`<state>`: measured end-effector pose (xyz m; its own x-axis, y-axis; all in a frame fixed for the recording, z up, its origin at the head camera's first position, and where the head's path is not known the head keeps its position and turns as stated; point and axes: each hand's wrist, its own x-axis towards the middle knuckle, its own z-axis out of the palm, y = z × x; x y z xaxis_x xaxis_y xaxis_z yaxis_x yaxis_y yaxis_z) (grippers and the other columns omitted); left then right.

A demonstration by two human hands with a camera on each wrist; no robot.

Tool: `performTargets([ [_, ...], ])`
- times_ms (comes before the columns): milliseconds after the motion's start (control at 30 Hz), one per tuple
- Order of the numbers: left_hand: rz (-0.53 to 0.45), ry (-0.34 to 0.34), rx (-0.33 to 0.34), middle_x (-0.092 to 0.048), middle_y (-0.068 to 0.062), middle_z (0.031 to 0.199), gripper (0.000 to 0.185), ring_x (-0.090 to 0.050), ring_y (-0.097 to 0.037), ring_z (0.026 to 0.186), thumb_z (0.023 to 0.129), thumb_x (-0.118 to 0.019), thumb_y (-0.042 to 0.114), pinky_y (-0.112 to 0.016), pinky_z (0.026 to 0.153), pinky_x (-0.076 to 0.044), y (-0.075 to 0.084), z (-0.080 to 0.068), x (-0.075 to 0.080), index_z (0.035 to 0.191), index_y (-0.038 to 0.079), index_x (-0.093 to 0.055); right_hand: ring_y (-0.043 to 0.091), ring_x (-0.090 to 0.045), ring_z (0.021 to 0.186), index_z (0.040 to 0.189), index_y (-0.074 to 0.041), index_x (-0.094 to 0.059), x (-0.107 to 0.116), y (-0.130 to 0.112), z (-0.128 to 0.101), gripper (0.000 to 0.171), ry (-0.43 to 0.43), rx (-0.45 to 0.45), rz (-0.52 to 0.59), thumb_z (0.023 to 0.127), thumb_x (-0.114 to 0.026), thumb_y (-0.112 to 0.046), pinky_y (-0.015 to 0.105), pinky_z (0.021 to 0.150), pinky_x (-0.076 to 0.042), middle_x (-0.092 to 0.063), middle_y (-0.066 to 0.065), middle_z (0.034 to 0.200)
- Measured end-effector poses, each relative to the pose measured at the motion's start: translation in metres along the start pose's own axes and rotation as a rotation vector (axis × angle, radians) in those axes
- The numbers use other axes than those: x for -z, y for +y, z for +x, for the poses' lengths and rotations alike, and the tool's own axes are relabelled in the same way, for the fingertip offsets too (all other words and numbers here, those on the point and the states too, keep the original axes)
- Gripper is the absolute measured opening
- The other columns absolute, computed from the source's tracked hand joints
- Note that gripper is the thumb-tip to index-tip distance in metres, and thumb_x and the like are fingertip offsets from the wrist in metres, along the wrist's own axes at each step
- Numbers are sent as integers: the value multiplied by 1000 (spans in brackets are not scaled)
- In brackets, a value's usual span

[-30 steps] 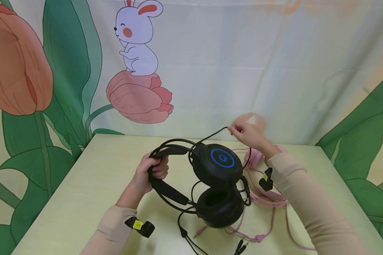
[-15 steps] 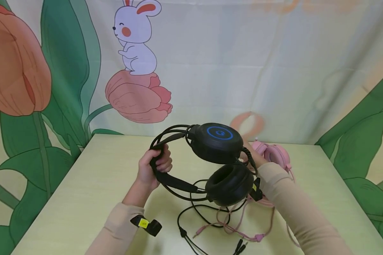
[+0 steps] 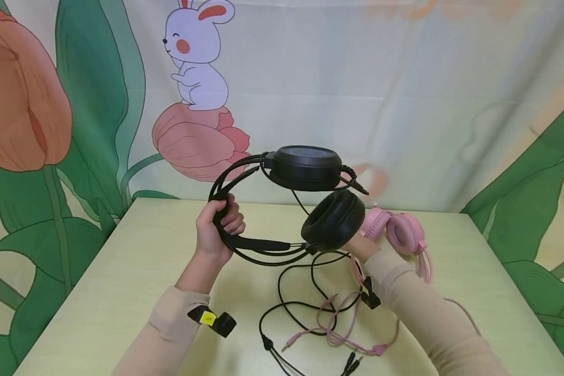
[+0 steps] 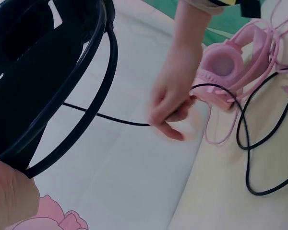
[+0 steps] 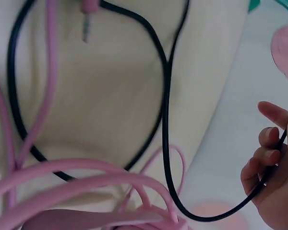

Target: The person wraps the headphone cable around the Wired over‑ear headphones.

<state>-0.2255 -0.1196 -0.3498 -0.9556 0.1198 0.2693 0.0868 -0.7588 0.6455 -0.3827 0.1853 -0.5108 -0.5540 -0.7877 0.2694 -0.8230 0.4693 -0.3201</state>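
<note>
A black headset [image 3: 305, 168] with big round ear cups hangs in the air above the table. My left hand [image 3: 218, 225] grips its headband [image 4: 38, 81], with the palm [image 4: 9, 196] just below the band. In the head view my right hand [image 3: 357, 245] is mostly hidden behind the lower ear cup [image 3: 333, 219]. The left wrist view shows the right hand [image 4: 170, 112] pinching the headset's thin black cable [image 4: 110, 117]. The right wrist view shows its fingers [image 5: 266, 158] curled round that cable [image 5: 165, 143]. The cable's slack [image 3: 301, 292] loops down onto the table.
A pink headset [image 3: 399, 230] lies on the pale green table [image 3: 122, 271] at the back right, its pink cable [image 3: 338, 324] tangled with the black one. Black jack plugs [image 3: 352, 361] lie at the near edge. A printed cloth backdrop [image 3: 404, 104] stands behind the table.
The black headset has risen from the table into the air and tipped flatter. My right hand came down from behind the headset and now pinches the cable under the lower ear cup.
</note>
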Motion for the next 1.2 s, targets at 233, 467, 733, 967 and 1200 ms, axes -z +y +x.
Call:
performTargets([
  [233, 33, 128, -34, -16, 4, 54, 19, -15, -7, 42, 86, -27, 12, -23, 47, -8, 6, 7, -5, 76, 12, -43, 12, -37, 50, 63, -10, -43, 35, -104, 15, 27, 153, -241, -142, 88, -54, -10, 32, 51, -38, -35, -3, 58],
  [467, 87, 273, -67, -18, 5, 52, 16, -17, -5, 41, 86, -29, 13, -22, 47, -9, 6, 12, -3, 74, 13, -40, 10, -43, 44, 98, -12, -56, 42, -139, 10, 23, -10, -305, -265, 99, -38, -26, 27, 39, -33, -43, -5, 55],
  [733, 111, 480, -90, -24, 8, 48, 22, -24, -4, 39, 86, -37, 14, -20, 44, -15, 6, 19, 8, 63, 14, -37, 11, -56, 51, 99, -16, -53, 29, -139, 5, 15, -14, -264, -293, 98, -39, -23, 29, 39, -39, -59, -6, 66],
  [967, 138, 594, -105, -26, 7, 47, 24, -23, -7, 41, 84, -41, 13, -20, 43, -17, 8, 22, 23, 61, 13, -37, 10, -54, 52, 94, -18, -51, 32, -145, 0, 15, 4, -253, -302, 98, -40, -26, 27, 38, -36, -58, -7, 67],
  [1200, 133, 690, -107, -25, 6, 48, 18, -20, -8, 42, 83, -44, 12, -20, 42, -17, 8, 25, 33, 66, 11, -39, 7, -41, 46, 85, -18, -48, 47, -154, -3, 13, 86, -144, -349, 96, -44, -24, 23, 37, -29, -40, -10, 55],
])
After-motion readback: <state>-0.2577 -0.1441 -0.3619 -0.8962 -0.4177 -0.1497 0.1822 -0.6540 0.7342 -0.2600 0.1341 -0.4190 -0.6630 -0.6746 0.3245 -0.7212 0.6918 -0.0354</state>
